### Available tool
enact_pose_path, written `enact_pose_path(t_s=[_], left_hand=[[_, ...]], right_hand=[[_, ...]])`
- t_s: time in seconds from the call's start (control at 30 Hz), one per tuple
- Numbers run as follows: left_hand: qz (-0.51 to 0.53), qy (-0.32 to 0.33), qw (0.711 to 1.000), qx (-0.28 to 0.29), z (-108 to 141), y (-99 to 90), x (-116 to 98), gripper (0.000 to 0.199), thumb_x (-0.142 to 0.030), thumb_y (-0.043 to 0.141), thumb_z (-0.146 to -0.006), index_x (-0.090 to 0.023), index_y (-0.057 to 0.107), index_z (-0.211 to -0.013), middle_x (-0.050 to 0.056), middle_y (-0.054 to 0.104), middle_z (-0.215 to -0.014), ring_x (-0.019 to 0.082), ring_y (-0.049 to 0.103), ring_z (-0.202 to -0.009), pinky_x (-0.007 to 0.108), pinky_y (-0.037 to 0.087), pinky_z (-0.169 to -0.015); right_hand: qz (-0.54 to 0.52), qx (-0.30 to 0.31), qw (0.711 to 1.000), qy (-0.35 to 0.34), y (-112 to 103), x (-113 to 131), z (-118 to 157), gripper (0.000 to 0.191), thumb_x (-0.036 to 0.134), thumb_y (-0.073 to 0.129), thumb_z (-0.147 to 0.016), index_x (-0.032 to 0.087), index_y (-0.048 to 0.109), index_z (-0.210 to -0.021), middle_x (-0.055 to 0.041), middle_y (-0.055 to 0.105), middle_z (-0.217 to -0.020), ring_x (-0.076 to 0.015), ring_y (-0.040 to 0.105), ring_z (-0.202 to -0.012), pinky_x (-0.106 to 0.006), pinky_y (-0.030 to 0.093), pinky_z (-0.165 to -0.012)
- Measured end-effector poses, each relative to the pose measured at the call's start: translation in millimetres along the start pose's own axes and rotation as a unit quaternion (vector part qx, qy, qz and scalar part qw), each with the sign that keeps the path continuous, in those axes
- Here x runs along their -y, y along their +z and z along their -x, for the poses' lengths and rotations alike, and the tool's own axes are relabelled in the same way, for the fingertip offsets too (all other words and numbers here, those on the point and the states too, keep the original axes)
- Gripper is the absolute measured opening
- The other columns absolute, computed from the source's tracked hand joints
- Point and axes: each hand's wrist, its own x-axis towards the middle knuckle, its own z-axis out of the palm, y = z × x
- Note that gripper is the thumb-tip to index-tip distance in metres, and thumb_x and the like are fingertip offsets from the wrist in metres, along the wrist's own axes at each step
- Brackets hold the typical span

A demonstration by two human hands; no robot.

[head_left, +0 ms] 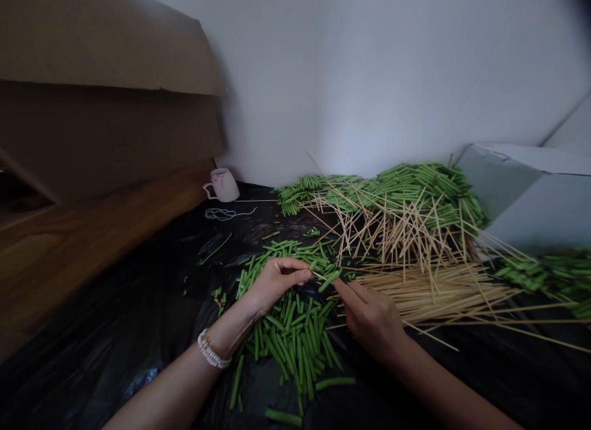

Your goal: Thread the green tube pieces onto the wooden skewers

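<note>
My left hand [279, 282], with a beaded bracelet [212, 350] on its wrist, pinches a thin wooden skewer near its end. The fingers of my right hand [369, 313] close on a short green stem piece [329, 280], which sits crosswise on the skewer. Under and around both hands lies a loose pile of cut green stems [300, 350]. To the right, a stack of bare skewers [429, 291] lies flat. Behind it, many skewers with green pieces threaded on them form a heap [425, 186].
Black plastic sheeting [157, 300] covers the surface. A white mug [223, 185] and a coiled white cord [221, 214] are at the back left. A cardboard box [111, 109] stands at left, a white box [521, 190] at right, beside more green stems [549, 273].
</note>
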Motion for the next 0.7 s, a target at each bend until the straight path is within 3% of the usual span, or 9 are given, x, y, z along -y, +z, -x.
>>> enact_pose_path(t_s=[0.7], left_hand=[[0.081,-0.068,0.993,0.048,4.6,6.6,-2.8,0.023,-0.029,0.086,-0.057,-0.015,0.076,-0.073,0.004,0.073,-0.070,0.011,0.061,-0.063,0.023,0.046,-0.065]], right_hand=[[-0.029,-0.019,0.999,-0.002,-3.1,6.2,0.1,0.038,0.004,0.039,-0.084,0.012,0.063,-0.112,-0.0017,0.063,-0.071,-0.0108,0.053,-0.056,-0.025,0.039,-0.055]])
